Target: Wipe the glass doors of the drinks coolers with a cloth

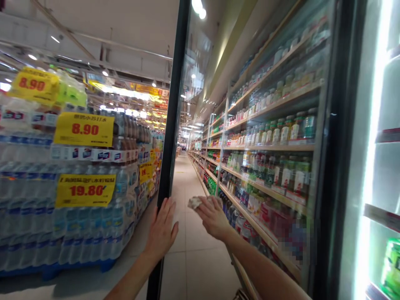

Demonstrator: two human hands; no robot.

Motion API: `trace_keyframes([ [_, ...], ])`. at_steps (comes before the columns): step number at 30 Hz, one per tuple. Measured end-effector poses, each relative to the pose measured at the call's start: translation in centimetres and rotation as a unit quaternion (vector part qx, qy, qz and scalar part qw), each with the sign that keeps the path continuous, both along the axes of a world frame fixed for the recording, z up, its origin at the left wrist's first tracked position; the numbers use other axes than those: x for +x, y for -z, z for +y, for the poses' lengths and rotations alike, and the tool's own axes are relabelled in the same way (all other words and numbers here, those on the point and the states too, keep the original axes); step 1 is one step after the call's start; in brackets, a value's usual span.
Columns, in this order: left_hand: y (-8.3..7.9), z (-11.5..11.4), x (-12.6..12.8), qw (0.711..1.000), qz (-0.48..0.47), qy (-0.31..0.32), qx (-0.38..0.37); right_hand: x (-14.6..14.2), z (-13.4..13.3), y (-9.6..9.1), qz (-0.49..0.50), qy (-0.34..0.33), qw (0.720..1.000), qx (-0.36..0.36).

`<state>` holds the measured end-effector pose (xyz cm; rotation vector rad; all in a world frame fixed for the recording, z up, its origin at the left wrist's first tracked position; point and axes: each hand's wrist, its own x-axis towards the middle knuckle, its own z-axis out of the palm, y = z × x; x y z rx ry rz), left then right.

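Observation:
A glass cooler door (200, 108) with a dark frame (173, 104) stands swung out in front of me. My left hand (161, 231) rests with its fingers stretched out against the lower part of the frame, thumb over the glass side. To its right, my right hand (214, 218) holds a crumpled whitish cloth (195, 202) against the glass. The fingers lie over the cloth and hide part of it. Shelves of bottles (281, 131) show in or through the glass, partly blurred by reflections.
On the left, stacked packs of bottled water (84, 223) stand on a blue pallet (56, 268), with yellow price signs (84, 129) on them. A bright light strip (370, 166) and cooler shelves (383, 216) are at the right. A tiled aisle floor (184, 166) runs ahead.

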<state>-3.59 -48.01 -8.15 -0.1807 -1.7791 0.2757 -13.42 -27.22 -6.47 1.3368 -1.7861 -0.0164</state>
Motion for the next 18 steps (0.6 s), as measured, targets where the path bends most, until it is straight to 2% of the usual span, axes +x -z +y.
trace_keyframes([
  [2,-0.2,0.7,-0.5,1.000,-0.005,0.006,-0.002,-0.2,1.1,-0.3,0.005,0.033,0.998,-0.052],
  [3,-0.3,1.2,-0.7,1.000,-0.009,0.010,-0.002,-0.3,1.8,-0.1,0.010,0.034,0.998,-0.048],
  [6,-0.8,2.3,-1.6,1.000,-0.019,0.020,0.001,-0.4,4.1,1.7,0.023,-0.004,0.998,0.058],
  [8,-1.2,2.9,-2.3,0.999,-0.023,0.027,0.000,-0.6,5.6,2.3,0.026,-0.007,0.996,0.088],
  [9,-1.3,3.2,-2.6,0.999,-0.024,0.030,-0.002,-0.7,6.1,2.1,0.028,0.010,0.998,0.062],
  [11,-1.6,3.7,-3.4,0.999,-0.025,0.033,-0.003,-1.0,6.7,1.1,0.038,0.065,0.996,-0.045],
  [13,-1.8,4.3,-4.0,0.999,-0.022,0.034,0.000,-1.1,6.9,0.1,0.058,0.105,0.982,-0.147],
  [14,-1.9,4.5,-4.2,0.999,-0.019,0.035,0.002,-1.1,7.0,-0.2,0.071,0.107,0.977,-0.168],
  [18,-3.2,5.5,-5.1,0.999,-0.004,0.043,-0.010,-1.5,7.8,-1.6,0.106,0.052,0.987,-0.106],
])
